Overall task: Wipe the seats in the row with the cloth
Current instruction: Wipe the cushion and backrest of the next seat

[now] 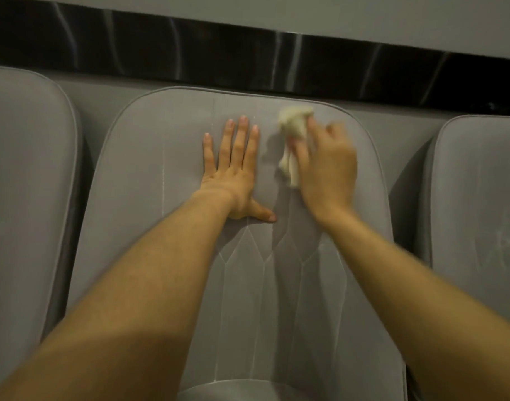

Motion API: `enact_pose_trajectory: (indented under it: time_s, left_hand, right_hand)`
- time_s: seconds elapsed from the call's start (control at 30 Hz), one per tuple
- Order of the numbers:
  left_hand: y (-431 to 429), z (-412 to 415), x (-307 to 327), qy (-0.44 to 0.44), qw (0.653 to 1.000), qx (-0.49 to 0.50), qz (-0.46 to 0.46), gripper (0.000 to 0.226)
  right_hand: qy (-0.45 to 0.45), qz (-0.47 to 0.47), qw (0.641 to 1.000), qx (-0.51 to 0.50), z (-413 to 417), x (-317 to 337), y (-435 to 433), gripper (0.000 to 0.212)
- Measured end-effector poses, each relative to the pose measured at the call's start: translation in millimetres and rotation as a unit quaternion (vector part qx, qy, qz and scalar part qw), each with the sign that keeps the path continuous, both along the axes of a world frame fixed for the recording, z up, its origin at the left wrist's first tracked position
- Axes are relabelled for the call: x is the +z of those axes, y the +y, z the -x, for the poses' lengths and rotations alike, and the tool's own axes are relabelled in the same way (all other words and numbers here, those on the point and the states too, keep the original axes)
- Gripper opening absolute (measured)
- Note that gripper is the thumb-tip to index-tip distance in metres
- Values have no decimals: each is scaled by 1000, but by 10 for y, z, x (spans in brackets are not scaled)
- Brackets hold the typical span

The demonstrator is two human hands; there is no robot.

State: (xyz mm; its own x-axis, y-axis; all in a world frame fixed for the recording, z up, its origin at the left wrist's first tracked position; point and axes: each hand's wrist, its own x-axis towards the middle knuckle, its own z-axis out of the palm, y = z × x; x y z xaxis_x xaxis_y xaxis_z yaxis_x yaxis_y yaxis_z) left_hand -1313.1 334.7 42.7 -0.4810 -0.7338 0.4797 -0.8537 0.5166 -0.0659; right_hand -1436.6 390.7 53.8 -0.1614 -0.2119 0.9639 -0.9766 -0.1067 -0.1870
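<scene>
Fingers (303, 154) of the right hand (326, 172) are being clenched round a crumpled cream cloth (294, 118) against the upper back of the middle grey padded seat (161, 227); the left hand (233, 175) is being rested flat beside it.

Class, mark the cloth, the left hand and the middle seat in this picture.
cloth (295, 123): head view, its bunched upper end.
left hand (233, 175): head view, back of the hand.
middle seat (149, 198): head view, bare backrest left of that hand.

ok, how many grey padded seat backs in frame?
3: left grey padded seat back, cut off at the edge; middle seat back, under the left hand and right hand; right seat back, also cut off. More may be out of frame.
</scene>
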Motion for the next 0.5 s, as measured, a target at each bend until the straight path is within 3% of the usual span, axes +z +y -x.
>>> enact_pose_trajectory:
  time_s: [0.17, 0.33, 0.5]
  left_hand:
    - [5, -22, 9, -7, 1000, 3, -1, 149]
    - [27, -40, 5, -11, 1000, -18, 5, 146]
    - [115, -148, -273, -41, 999, -31, -12, 145]
  right_hand:
    - [-100, -67, 993, -9, 76, 581, -310, 27]
    - [33, -70, 997, -12, 14, -310, -110, 30]
    - [42, -135, 990, -18, -71, -1095, 162, 43]
